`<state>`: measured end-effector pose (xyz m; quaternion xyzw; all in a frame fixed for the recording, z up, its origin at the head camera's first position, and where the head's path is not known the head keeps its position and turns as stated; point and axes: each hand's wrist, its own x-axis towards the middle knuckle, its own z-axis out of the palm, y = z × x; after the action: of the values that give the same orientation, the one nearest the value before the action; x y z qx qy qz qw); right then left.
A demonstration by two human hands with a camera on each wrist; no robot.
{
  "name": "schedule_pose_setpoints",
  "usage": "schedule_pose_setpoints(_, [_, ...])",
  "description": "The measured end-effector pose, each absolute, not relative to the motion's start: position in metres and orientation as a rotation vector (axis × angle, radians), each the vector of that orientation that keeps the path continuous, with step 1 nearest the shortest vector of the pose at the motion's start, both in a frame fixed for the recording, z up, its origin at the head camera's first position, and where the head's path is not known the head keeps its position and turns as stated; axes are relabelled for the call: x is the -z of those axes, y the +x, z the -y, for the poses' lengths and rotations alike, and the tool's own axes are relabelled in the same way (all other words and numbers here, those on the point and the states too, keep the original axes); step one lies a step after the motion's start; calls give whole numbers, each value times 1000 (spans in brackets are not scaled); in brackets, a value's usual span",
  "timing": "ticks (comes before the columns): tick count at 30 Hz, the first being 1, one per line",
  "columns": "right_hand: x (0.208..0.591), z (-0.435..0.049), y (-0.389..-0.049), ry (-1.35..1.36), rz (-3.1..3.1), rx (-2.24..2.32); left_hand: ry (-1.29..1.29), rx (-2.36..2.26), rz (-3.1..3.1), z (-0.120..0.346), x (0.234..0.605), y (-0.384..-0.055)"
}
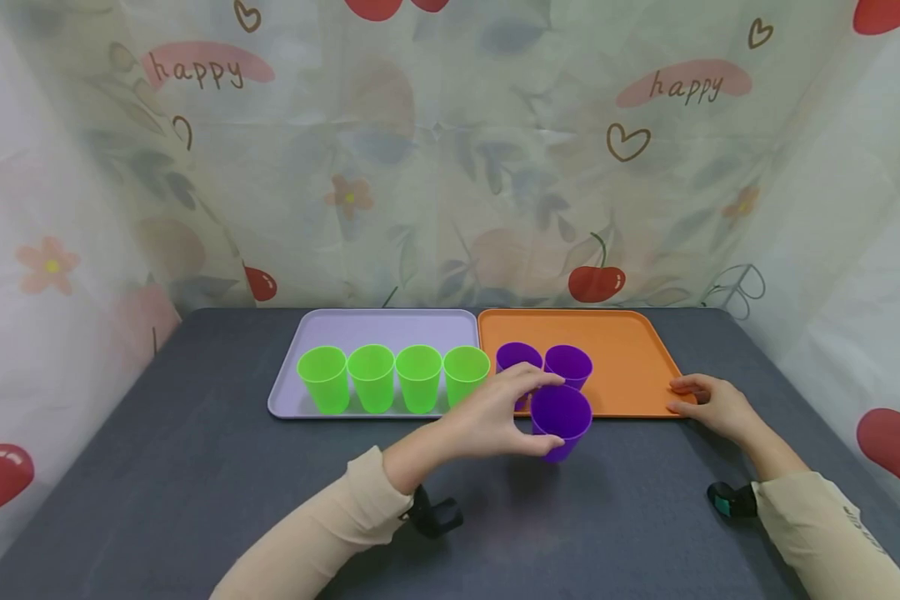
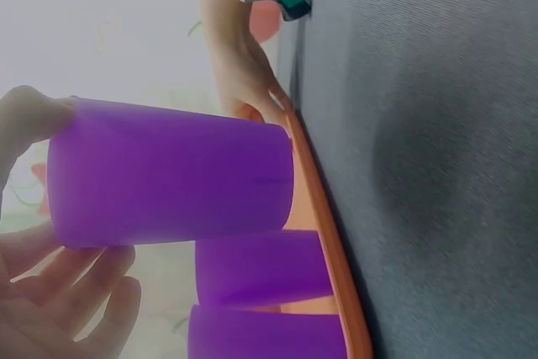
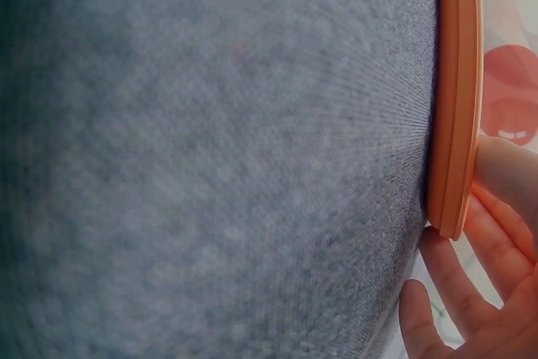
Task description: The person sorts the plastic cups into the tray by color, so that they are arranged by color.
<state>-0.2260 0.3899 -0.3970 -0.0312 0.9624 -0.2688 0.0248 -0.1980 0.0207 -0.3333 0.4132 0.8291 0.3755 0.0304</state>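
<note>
A purple cup [image 1: 560, 421] hangs in the air in front of the trays, its rim pinched between the thumb and fingers of my left hand [image 1: 497, 410]. Its side also fills much of the left wrist view. Two more purple cups [image 1: 568, 365] stand upright on the left part of the orange tray [image 1: 630, 367]; my left hand partly hides one of them. At that tray's front right corner, my right hand [image 1: 720, 406] grips the rim, with thumb and fingers around the corner in the right wrist view.
To the left, a lilac tray [image 1: 390, 321] adjoins the orange one. Several green cups [image 1: 372, 379] stand on it in a row. Both trays lie on a dark grey table [image 1: 195, 467], with a printed curtain [image 1: 435, 167] behind and at the sides.
</note>
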Motion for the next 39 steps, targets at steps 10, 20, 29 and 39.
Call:
schedule_pose_setpoints(10, [399,-391,-227,-96,-2982,826,1327,-1130,-2539,-38,327,-203])
schedule_pose_setpoints(20, [399,-392,-227,-97,-2982,822,1373,-1011,-2566,-59,324,-208])
schedule_pose_setpoints(29, [399,-390,-227,-95,-2973,829,1373,-1017,-2559,-72,325,-214])
schedule_pose_setpoints(39, [398,-390,-226,-105,-2983,833,1327,-978,-2648,-87,326,-225])
